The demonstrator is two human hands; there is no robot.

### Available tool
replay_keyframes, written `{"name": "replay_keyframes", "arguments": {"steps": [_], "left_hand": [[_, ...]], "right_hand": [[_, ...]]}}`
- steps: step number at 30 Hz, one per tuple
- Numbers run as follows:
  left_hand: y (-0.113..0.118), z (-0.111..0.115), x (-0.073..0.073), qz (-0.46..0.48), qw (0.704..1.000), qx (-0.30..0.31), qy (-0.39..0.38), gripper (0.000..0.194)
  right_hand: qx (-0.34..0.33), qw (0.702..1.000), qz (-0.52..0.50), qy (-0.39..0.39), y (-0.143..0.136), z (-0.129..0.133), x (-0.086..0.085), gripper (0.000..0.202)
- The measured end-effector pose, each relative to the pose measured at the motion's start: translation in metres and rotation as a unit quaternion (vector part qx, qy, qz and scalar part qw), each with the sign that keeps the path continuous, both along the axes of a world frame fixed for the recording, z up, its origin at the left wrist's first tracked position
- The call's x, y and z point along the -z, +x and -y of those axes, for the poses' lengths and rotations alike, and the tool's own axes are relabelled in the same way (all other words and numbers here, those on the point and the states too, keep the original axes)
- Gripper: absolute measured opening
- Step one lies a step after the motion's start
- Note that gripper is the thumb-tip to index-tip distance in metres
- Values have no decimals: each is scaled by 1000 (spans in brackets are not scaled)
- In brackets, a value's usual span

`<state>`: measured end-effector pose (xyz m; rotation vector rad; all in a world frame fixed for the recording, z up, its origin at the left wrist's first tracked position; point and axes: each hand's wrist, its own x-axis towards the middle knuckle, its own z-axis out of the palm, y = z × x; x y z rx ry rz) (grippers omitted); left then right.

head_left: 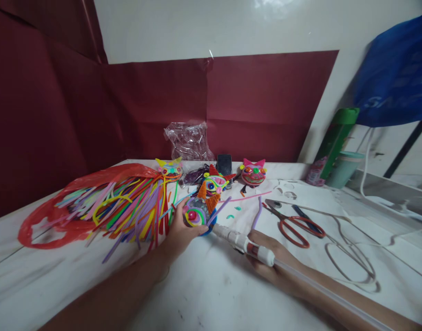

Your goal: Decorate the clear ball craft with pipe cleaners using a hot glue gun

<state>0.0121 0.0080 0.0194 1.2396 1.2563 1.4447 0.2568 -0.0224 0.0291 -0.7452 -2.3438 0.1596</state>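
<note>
My left hand is wrapped around a small grey craft animal head with orange ears, a pink eye and coloured pipe-cleaner rings. A purple pipe-cleaner end sticks out at its right side. In my right hand is a white hot glue gun, its nozzle against or very near the head's lower right edge. A long clear glue stick trails from its back. Another purple pipe cleaner rises beside my right fingers; whether they touch it I cannot tell.
Left lies a red plastic bag spilling colourful pipe cleaners. Finished-looking heads, yellow-eared, red-eared and pink, stand behind, near a phone. Right are orange-handled scissors, a looped cord and a green can.
</note>
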Motion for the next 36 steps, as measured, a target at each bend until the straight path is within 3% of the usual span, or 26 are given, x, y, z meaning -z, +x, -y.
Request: {"name": "replay_keyframes", "arguments": {"steps": [19, 29, 36], "left_hand": [[-3, -2, 8, -3, 1000, 4, 25, 97], [-2, -2, 7, 7, 1000, 3, 26, 96], [-1, -1, 6, -2, 1000, 5, 25, 98]], "right_hand": [[24, 999, -41, -17, 1, -1, 1, 19], [41, 998, -33, 16, -1, -3, 6, 16], [19, 999, -36, 18, 1, -6, 7, 14]]}}
